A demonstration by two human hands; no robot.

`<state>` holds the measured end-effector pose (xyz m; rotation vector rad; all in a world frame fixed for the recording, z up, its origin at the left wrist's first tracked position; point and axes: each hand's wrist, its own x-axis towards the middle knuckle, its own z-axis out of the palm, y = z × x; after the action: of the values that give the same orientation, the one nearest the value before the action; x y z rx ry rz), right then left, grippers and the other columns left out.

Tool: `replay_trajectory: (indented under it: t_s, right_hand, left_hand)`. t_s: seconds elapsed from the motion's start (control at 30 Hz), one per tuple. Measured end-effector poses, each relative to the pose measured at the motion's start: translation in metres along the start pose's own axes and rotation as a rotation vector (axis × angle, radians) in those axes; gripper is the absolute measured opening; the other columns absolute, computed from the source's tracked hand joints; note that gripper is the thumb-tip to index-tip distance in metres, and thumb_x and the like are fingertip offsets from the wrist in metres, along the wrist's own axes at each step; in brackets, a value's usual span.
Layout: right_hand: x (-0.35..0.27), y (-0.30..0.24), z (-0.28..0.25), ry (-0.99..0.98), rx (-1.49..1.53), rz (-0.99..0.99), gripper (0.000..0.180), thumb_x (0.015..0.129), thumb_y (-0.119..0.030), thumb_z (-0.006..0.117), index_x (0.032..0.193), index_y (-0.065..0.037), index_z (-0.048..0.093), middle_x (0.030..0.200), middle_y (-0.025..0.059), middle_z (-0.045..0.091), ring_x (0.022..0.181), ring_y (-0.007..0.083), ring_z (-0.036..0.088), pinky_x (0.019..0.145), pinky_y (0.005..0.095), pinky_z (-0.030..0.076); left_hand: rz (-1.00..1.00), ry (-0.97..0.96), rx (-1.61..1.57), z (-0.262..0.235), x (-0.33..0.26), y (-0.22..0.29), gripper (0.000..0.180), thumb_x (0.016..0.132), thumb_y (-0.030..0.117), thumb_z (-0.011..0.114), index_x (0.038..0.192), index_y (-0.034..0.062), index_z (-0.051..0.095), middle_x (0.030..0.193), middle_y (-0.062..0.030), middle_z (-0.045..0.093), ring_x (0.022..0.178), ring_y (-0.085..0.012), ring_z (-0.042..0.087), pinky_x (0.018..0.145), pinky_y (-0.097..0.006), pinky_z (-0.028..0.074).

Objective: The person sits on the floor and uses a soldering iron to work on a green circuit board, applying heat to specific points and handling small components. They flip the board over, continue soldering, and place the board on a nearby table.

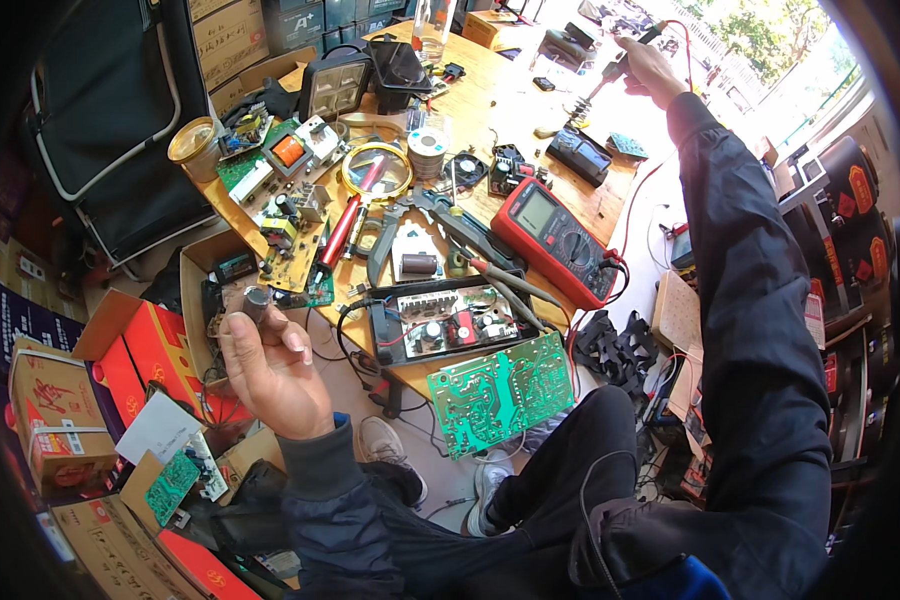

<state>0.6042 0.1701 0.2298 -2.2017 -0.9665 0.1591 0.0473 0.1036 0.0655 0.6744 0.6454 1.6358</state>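
Note:
My left hand (275,375) is raised at the table's near left side, thumb and fingers closed on a dark cylindrical capacitor (257,303). My right arm stretches to the far right, where my right hand (650,72) grips what looks like a soldering iron (615,68) with a red cord. Its lower end points toward a coiled-spring stand (579,110). Between my arms, a red multimeter (555,240) lies on the wooden table. An opened black case with a circuit board (455,322) sits near the front edge, beside a green circuit board (500,393) overhanging it.
Pliers (382,250), a yellow-rimmed magnifying glass (377,171), a solder spool (428,150) and loose boards (288,225) crowd the table. A black chair (110,120) stands at the far left. Cardboard boxes (60,420) fill the left floor; tangled black straps (615,345) lie at the right.

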Motion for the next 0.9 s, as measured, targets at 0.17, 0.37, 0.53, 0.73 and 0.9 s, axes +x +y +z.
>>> replay_trajectory:
  t_s: [0.17,0.37,0.53,0.73,0.9]
  right_hand:
    - [-0.005,0.001,-0.002,-0.065,-0.03,-0.097,0.062,0.098,-0.048,0.045,0.113,0.01,0.061,0.097,0.0175,0.064,0.075,0.0246,0.068,0.069,0.0344,0.059]
    - [-0.002,-0.005,0.009,-0.099,-0.09,-0.102,0.06,0.097,-0.051,0.05,0.098,0.008,0.063,0.081,0.0114,0.061,0.068,0.0225,0.066,0.064,0.0342,0.058]
    - [-0.034,0.003,0.043,-0.006,0.016,-0.128,0.05,0.098,-0.052,0.056,0.073,-0.01,0.054,0.059,-0.0014,0.046,0.047,0.0099,0.047,0.045,0.0252,0.044]
    - [-0.052,-0.003,0.026,-0.128,0.101,0.013,0.061,0.093,-0.059,0.062,0.101,0.002,0.062,0.072,0.0043,0.049,0.059,0.0135,0.052,0.051,0.0284,0.047]
    - [-0.102,0.007,0.014,-0.138,0.198,-0.094,0.059,0.101,-0.052,0.053,0.147,-0.015,0.051,0.13,0.0291,0.057,0.096,0.0279,0.072,0.069,0.0303,0.061]
  left_hand:
    - [0.004,-0.01,0.039,0.003,-0.003,0.001,0.028,0.105,0.034,0.054,0.104,0.0066,0.06,0.085,-0.0035,0.061,0.061,-0.0085,0.05,0.052,-0.021,0.038]
    - [-0.002,0.009,0.044,0.004,-0.003,0.001,0.029,0.105,0.034,0.054,0.104,0.0061,0.06,0.085,-0.0034,0.06,0.062,-0.0083,0.051,0.052,-0.021,0.038]
    - [0.003,0.001,0.053,0.001,-0.003,-0.002,0.028,0.105,0.034,0.054,0.103,0.006,0.06,0.085,-0.0033,0.059,0.062,-0.008,0.051,0.052,-0.021,0.038]
    - [-0.006,-0.007,0.035,0.0,-0.002,-0.002,0.03,0.105,0.032,0.054,0.111,0.004,0.061,0.086,-0.003,0.06,0.064,-0.0081,0.051,0.053,-0.022,0.039]
    - [0.008,-0.033,0.063,0.001,-0.005,-0.003,0.03,0.105,0.031,0.053,0.112,0.0033,0.061,0.085,-0.0032,0.06,0.064,-0.0082,0.051,0.053,-0.022,0.039]
